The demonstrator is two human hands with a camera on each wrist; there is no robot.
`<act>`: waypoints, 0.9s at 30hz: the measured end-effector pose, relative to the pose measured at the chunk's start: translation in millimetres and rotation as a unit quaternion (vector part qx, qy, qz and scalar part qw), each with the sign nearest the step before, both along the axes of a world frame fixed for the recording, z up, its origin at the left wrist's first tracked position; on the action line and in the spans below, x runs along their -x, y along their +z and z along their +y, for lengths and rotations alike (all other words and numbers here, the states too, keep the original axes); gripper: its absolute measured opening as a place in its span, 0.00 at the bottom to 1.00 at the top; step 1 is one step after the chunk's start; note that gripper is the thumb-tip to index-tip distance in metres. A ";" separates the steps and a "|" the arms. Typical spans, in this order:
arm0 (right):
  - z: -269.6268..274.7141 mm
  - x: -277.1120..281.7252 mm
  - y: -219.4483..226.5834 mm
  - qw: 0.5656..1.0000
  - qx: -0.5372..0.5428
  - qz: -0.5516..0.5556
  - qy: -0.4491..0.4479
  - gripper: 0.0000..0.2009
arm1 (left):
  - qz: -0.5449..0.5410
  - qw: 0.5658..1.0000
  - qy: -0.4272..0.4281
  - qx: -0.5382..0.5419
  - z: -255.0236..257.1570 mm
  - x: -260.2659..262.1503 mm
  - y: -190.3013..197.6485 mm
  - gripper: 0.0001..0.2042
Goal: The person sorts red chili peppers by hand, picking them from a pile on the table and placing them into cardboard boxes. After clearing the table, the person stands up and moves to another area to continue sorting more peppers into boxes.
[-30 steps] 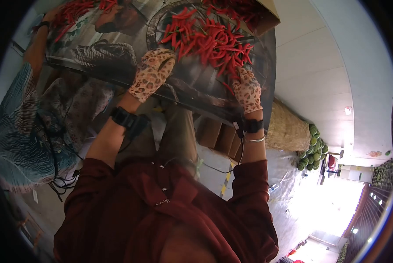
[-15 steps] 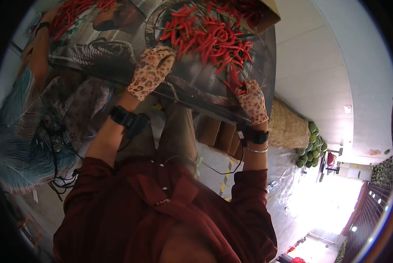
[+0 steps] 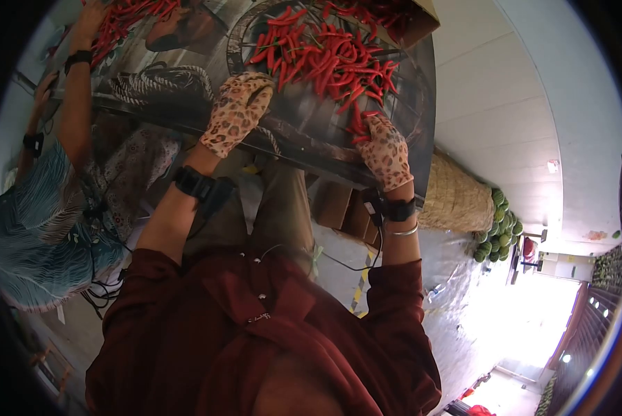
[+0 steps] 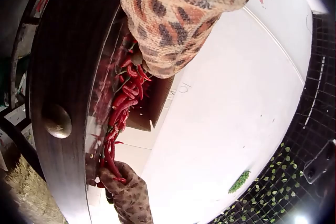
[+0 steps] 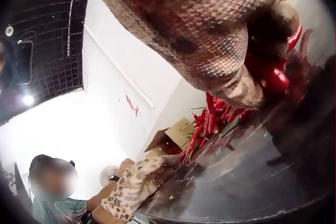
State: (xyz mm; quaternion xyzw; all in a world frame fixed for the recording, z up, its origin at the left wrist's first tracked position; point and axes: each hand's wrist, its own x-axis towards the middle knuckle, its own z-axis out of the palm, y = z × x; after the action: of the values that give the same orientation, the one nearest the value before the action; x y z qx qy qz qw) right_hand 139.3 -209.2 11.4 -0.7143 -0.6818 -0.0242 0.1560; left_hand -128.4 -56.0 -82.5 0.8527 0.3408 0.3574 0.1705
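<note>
A pile of red chili peppers point(image 3: 335, 62) lies on the dark printed tabletop point(image 3: 311, 135). Wearing a leopard-print glove, my right hand point(image 3: 385, 151) grips a few chili peppers point(image 5: 274, 77) near the table's front edge, just below the pile. Red tips stick out past its fingers in the head view. My left hand point(image 3: 238, 111), in a matching glove, rests at the table edge left of the pile, its fingers loosely bent and nothing showing between them. From the right wrist, that hand point(image 5: 140, 184) appears low beside the chili peppers.
A cardboard box point(image 3: 422, 24) holding more chili peppers stands at the far right corner. Another person's arm point(image 3: 75, 90) reaches over a second chili pile point(image 3: 127, 21) at the left. Printed rope coils point(image 3: 162, 83) decorate the tabletop. Green round fruits point(image 3: 498, 229) are stacked behind a straw-coloured roll point(image 3: 456, 194).
My right hand drew back from the pile toward the table edge with chili peppers, then shifted slightly up and left. The left hand stays nearly still. The other person's arm has moved.
</note>
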 end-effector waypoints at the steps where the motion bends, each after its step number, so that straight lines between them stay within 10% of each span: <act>1: 0.2 -0.1 -0.3 1.000 0.001 -0.010 0.007 0.22 | -0.020 1.000 -0.009 0.019 1.1 0.0 -0.9 0.14; 15: 15.5 -16.9 19.5 0.998 0.003 -0.009 -0.070 0.17 | -0.095 0.993 -0.022 0.065 0.2 -2.4 -2.3 0.14; 18: 24.6 -27.0 7.0 0.999 0.021 -0.007 -0.032 0.21 | 0.022 0.999 -0.018 -0.028 -0.9 3.5 11.7 0.14; 27: 31.1 -34.8 7.7 0.997 0.025 -0.045 -0.058 0.21 | -0.065 0.985 -0.057 0.149 2.4 0.7 -1.6 0.16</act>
State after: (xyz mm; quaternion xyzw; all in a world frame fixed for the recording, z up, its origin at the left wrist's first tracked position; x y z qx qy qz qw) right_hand 174.1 -178.0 19.1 -0.7543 -0.6462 -0.0482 0.1059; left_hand -129.1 -53.7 -84.1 0.8106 0.3290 0.3472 0.3379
